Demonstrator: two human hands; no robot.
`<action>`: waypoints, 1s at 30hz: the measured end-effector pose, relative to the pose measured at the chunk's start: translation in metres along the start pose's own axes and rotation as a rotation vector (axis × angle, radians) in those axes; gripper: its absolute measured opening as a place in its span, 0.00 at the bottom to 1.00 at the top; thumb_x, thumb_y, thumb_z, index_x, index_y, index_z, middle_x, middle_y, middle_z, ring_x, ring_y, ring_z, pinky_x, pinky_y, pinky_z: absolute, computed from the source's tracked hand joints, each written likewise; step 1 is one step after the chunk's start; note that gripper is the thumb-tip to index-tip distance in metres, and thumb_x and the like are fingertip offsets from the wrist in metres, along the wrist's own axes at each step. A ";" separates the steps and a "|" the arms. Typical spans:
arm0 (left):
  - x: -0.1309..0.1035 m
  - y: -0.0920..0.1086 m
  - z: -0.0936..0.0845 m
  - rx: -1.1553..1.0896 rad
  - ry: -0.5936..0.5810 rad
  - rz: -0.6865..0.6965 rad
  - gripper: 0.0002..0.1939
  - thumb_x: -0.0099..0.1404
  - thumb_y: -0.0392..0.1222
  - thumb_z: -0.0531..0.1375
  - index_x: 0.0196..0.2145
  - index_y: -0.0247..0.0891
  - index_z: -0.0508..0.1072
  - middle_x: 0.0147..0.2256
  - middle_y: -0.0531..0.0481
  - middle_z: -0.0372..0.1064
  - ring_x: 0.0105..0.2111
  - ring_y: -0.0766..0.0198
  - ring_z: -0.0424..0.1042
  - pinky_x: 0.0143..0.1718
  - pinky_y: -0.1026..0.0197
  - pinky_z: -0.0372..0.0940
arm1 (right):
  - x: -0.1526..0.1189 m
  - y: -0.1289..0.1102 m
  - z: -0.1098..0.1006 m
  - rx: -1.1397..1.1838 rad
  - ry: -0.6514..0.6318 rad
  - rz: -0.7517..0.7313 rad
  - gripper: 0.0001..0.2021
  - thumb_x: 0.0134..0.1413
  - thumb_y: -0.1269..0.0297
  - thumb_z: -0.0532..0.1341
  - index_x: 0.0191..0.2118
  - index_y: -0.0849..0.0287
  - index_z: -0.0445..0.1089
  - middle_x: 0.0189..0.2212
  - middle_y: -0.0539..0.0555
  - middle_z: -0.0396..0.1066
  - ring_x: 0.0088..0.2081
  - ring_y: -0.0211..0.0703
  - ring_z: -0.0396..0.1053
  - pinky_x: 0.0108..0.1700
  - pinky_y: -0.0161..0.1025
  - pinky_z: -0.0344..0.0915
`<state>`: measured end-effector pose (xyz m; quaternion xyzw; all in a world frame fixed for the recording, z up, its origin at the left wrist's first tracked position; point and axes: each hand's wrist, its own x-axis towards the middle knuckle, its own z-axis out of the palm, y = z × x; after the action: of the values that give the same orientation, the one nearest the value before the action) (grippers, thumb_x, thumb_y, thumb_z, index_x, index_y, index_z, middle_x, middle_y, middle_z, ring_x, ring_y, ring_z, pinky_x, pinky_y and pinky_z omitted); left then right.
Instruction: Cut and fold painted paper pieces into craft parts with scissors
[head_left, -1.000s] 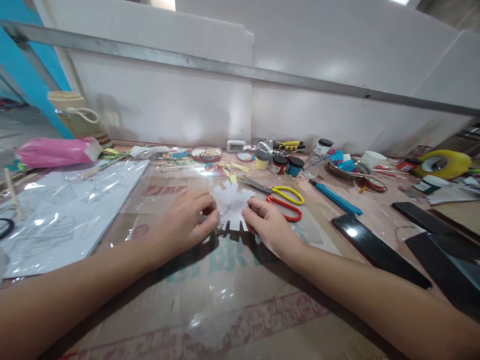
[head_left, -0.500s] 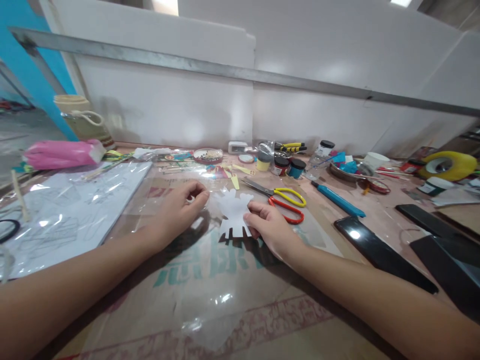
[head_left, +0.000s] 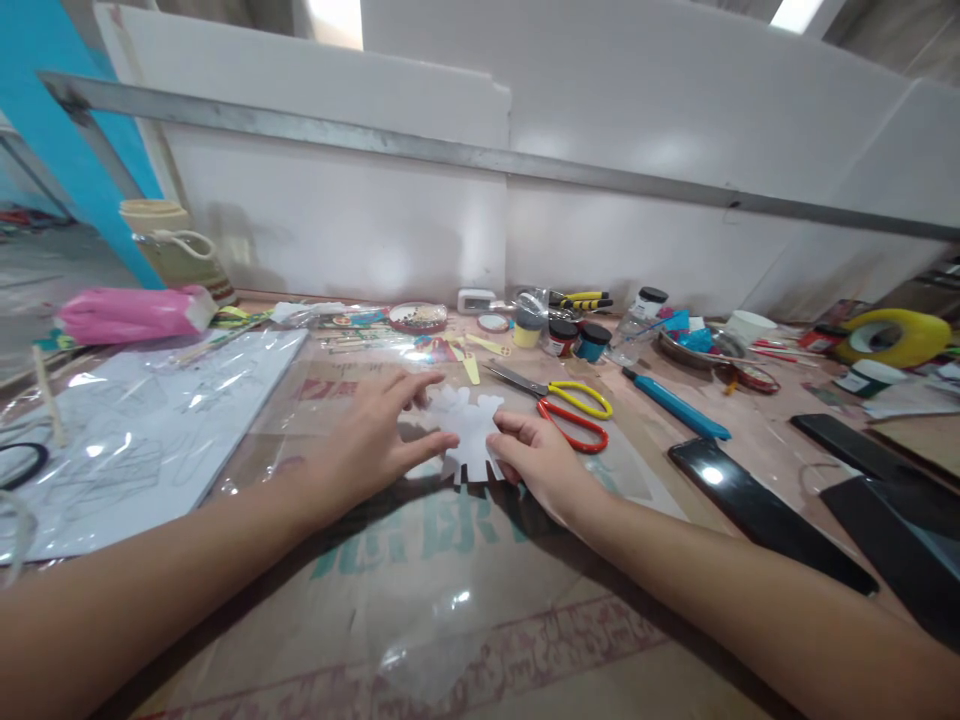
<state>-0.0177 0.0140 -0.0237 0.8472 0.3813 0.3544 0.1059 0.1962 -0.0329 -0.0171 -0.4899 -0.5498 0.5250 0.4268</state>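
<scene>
At far left, a soft pink pouch (head_left: 135, 314) lies behind white sheets with pencil drawings (head_left: 150, 430) under clear plastic. The left hand (head_left: 386, 425) has its thumb and fingers spread apart, the thumb at the left edge of a white paper cutout with a notched outline (head_left: 471, 435); whether it touches is unclear. The cutout is between the hands, above the covered tabletop (head_left: 420, 640). The right hand (head_left: 532, 455) pinches its right edge. Beyond that hand lie scissors with yellow and red handles (head_left: 551, 390), then a blue slim-handled tool (head_left: 679, 403).
</scene>
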 end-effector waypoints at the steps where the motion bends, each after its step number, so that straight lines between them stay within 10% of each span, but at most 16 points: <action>1: 0.001 -0.001 0.001 0.041 0.003 0.018 0.25 0.67 0.54 0.62 0.58 0.40 0.69 0.41 0.48 0.70 0.44 0.53 0.70 0.49 0.51 0.63 | 0.000 0.000 0.000 0.005 -0.004 -0.004 0.07 0.45 0.60 0.59 0.25 0.57 0.63 0.16 0.42 0.56 0.18 0.32 0.51 0.20 0.32 0.48; 9: 0.004 -0.006 0.000 0.064 0.017 0.012 0.14 0.71 0.50 0.58 0.35 0.42 0.79 0.35 0.50 0.77 0.38 0.56 0.73 0.46 0.53 0.61 | -0.002 0.005 0.001 0.002 -0.011 -0.033 0.13 0.52 0.53 0.62 0.29 0.60 0.69 0.22 0.47 0.64 0.23 0.36 0.61 0.25 0.33 0.59; 15: 0.008 -0.002 -0.004 -0.103 -0.021 -0.265 0.13 0.67 0.50 0.57 0.31 0.42 0.76 0.31 0.51 0.77 0.34 0.57 0.72 0.39 0.57 0.62 | 0.001 0.010 -0.002 -0.027 0.031 -0.037 0.14 0.54 0.52 0.62 0.31 0.59 0.69 0.19 0.45 0.61 0.20 0.35 0.59 0.19 0.32 0.60; 24: 0.019 -0.021 -0.010 -0.178 0.154 -0.563 0.20 0.69 0.56 0.53 0.33 0.39 0.73 0.26 0.52 0.69 0.27 0.60 0.68 0.28 0.60 0.60 | 0.002 0.010 -0.003 -0.003 0.049 -0.042 0.15 0.50 0.50 0.66 0.29 0.58 0.68 0.19 0.44 0.59 0.20 0.34 0.57 0.20 0.31 0.57; 30: 0.023 -0.001 -0.021 -0.294 0.162 -0.490 0.19 0.68 0.57 0.56 0.40 0.39 0.75 0.33 0.48 0.75 0.31 0.59 0.71 0.32 0.58 0.66 | 0.011 0.010 -0.007 0.051 0.113 -0.120 0.18 0.52 0.47 0.64 0.29 0.57 0.63 0.19 0.43 0.58 0.20 0.34 0.54 0.23 0.32 0.52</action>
<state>-0.0216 0.0291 0.0031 0.6743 0.5263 0.4362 0.2792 0.2026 -0.0213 -0.0273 -0.4739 -0.5397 0.4838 0.5001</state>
